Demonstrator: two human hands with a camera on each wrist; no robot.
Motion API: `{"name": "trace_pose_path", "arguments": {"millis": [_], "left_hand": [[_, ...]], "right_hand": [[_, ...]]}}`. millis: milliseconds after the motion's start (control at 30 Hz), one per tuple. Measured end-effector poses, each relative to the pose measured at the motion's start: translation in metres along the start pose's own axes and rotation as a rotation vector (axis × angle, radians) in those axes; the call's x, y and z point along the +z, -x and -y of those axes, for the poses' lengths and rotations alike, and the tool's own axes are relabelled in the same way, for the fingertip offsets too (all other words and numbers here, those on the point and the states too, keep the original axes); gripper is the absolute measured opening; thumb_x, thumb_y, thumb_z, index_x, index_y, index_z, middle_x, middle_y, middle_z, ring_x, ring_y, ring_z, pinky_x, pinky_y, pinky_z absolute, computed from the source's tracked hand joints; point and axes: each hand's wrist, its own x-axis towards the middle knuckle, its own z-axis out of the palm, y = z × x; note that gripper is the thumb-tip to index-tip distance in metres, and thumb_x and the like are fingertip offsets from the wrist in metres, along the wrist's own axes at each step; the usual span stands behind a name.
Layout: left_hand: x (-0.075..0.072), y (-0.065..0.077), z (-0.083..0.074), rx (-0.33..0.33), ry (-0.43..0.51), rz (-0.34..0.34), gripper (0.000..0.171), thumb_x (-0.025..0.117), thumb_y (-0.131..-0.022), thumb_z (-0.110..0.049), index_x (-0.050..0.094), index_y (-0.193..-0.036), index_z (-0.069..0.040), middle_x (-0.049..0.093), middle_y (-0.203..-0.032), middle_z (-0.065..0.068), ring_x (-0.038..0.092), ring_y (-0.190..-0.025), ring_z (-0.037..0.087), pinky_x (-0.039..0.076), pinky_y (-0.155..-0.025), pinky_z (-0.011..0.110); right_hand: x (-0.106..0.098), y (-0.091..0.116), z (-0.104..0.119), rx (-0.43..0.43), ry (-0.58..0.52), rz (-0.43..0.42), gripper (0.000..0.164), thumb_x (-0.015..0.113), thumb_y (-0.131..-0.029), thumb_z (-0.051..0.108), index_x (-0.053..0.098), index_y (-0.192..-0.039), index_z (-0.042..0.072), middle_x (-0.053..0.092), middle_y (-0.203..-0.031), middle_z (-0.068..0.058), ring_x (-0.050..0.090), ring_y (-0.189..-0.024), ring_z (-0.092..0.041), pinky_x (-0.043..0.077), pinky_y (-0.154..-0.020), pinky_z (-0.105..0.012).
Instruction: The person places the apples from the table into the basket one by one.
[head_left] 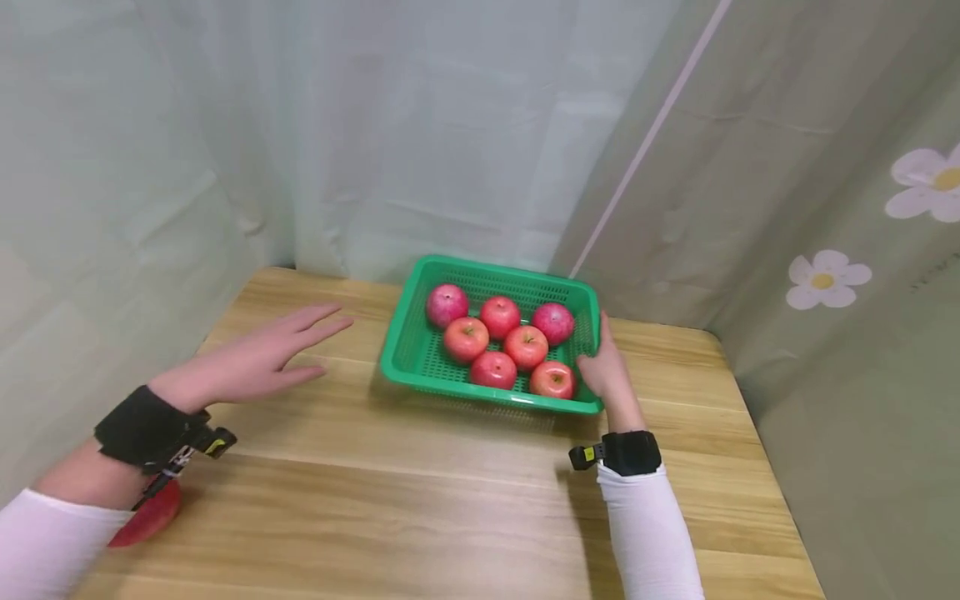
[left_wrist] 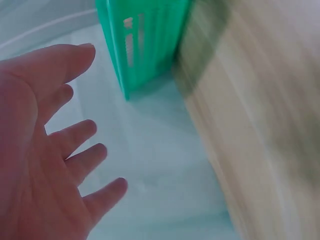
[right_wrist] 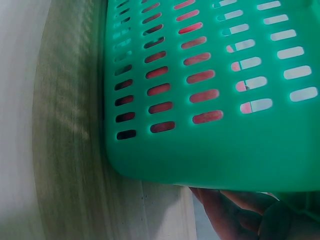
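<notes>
A green plastic basket (head_left: 491,398) with slotted walls stands at the back of the table, holding several red apples (head_left: 527,347). At its right end my right hand (head_left: 609,371) grips the rim, thumb toward the inside and fingers along the outer wall. In the right wrist view, parts of those fingers (right_wrist: 235,215) show past the basket wall (right_wrist: 210,155); the rest are hidden. My left hand (head_left: 255,358) is held apart from the basket, to its left, fingers spread and nothing in them. The left wrist view shows that palm (left_wrist: 45,190) near a basket corner (left_wrist: 145,55).
Partly hidden under the left wrist, a red round fruit (head_left: 153,517) lies on the wooden table (head_left: 420,508). Pale curtains (head_left: 450,150) hang close behind the basket and along both sides, with white flowers (head_left: 825,279) printed on the right one.
</notes>
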Motion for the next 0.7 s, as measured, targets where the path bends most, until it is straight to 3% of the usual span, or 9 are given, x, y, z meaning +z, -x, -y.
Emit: {"name": "trace_pose_path", "arguments": {"millis": [100, 233, 467, 500, 567, 633, 700], "left_hand": [[0.0, 0.031, 0.003, -0.044, -0.01, -0.033, 0.077, 0.078, -0.1, -0.025, 0.041, -0.167, -0.016, 0.039, -0.166, 0.02, 0.041, -0.148, 0.046, 0.027, -0.125, 0.034], [0.001, 0.071, 0.003, -0.137, 0.012, -0.022, 0.078, 0.078, -0.1, -0.028, 0.041, -0.167, -0.018, 0.042, -0.164, 0.023, 0.045, -0.144, 0.049, 0.006, -0.11, 0.005], [0.006, 0.132, 0.001, -0.306, 0.085, 0.018, 0.087, 0.086, -0.093, -0.029, 0.041, -0.166, -0.014, 0.041, -0.159, 0.033, 0.045, -0.138, 0.057, 0.003, -0.101, -0.001], [0.007, 0.139, 0.001, -0.338, 0.092, 0.04, 0.088, 0.086, -0.092, -0.03, 0.041, -0.165, -0.011, 0.041, -0.159, 0.035, 0.045, -0.137, 0.058, 0.01, -0.109, 0.003], [0.009, 0.152, 0.0, -0.405, 0.101, 0.079, 0.091, 0.088, -0.09, -0.033, 0.042, -0.163, -0.005, 0.04, -0.158, 0.037, 0.044, -0.136, 0.06, 0.029, -0.121, 0.026], [0.012, 0.165, 0.001, -0.461, 0.091, 0.11, 0.092, 0.09, -0.087, -0.038, 0.046, -0.159, -0.001, 0.042, -0.155, 0.037, 0.047, -0.134, 0.059, 0.047, -0.11, 0.05], [0.015, 0.177, 0.002, -0.503, 0.069, 0.14, 0.094, 0.092, -0.083, -0.044, 0.05, -0.154, 0.002, 0.045, -0.151, 0.036, 0.05, -0.129, 0.056, 0.054, -0.089, 0.061]], "right_hand": [[0.0, 0.0, 0.0, -0.007, -0.002, 0.003, 0.096, 0.056, -0.098, 0.005, -0.001, -0.174, 0.021, 0.033, -0.167, -0.03, 0.044, -0.142, -0.051, 0.043, -0.109, -0.067], [0.0, 0.0, 0.0, 0.0, -0.011, 0.014, 0.097, 0.055, -0.099, 0.006, -0.003, -0.174, 0.023, 0.03, -0.169, -0.029, 0.042, -0.145, -0.049, 0.042, -0.11, -0.066], [-0.002, -0.001, -0.003, 0.01, -0.007, 0.02, 0.097, 0.055, -0.1, 0.006, -0.005, -0.174, 0.022, 0.029, -0.168, -0.03, 0.04, -0.146, -0.05, 0.042, -0.111, -0.066], [-0.002, -0.001, -0.003, 0.011, -0.005, 0.022, 0.097, 0.055, -0.1, 0.005, -0.005, -0.174, 0.022, 0.029, -0.169, -0.031, 0.04, -0.146, -0.05, 0.042, -0.111, -0.066], [-0.003, -0.001, -0.002, 0.013, -0.004, 0.027, 0.097, 0.055, -0.1, 0.005, -0.006, -0.173, 0.022, 0.028, -0.169, -0.031, 0.039, -0.147, -0.05, 0.041, -0.111, -0.067], [-0.003, -0.001, -0.002, 0.014, -0.006, 0.027, 0.097, 0.055, -0.1, 0.005, -0.006, -0.173, 0.023, 0.028, -0.169, -0.03, 0.038, -0.147, -0.05, 0.041, -0.111, -0.067], [-0.002, -0.001, -0.002, 0.012, -0.006, 0.028, 0.097, 0.054, -0.1, 0.006, -0.007, -0.173, 0.024, 0.028, -0.169, -0.03, 0.038, -0.148, -0.05, 0.04, -0.112, -0.067]]}}
